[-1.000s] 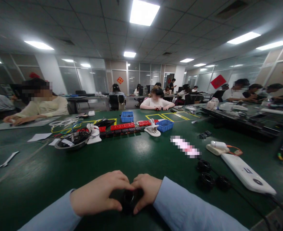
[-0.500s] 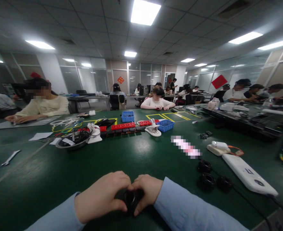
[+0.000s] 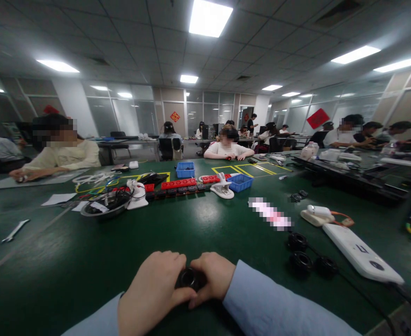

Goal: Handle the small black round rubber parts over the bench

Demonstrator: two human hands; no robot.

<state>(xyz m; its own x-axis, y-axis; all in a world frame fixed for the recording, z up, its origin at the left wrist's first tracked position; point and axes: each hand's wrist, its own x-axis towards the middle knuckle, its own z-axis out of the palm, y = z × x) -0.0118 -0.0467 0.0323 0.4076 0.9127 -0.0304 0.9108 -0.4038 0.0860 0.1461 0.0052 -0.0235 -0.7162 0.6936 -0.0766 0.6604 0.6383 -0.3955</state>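
Note:
A small black ring-shaped part (image 3: 189, 278) is between my hands at the bottom middle of the head view, low over the green table. My left hand (image 3: 156, 287) is closed round its left side, thumb along the near edge. From the right, my right hand (image 3: 214, 277) grips the same part with curled fingers, its thumb close to the left thumb. The undersides of the fingers and the part's lower side are hidden. Several similar black rings (image 3: 301, 262) lie to the right of my right hand.
A white power strip (image 3: 362, 252) with a black cable lies at right. Farther back stand a metal bowl (image 3: 102, 213) of cables, a white clamp (image 3: 222, 187), blue bins (image 3: 240, 183) and red blocks (image 3: 177, 183). A wrench (image 3: 15, 230) lies at left. People sit around the table.
My left hand has turned and shifted slightly right, its thumb now nearer the right thumb. The black part sits slightly higher, and its ring face shows more clearly.

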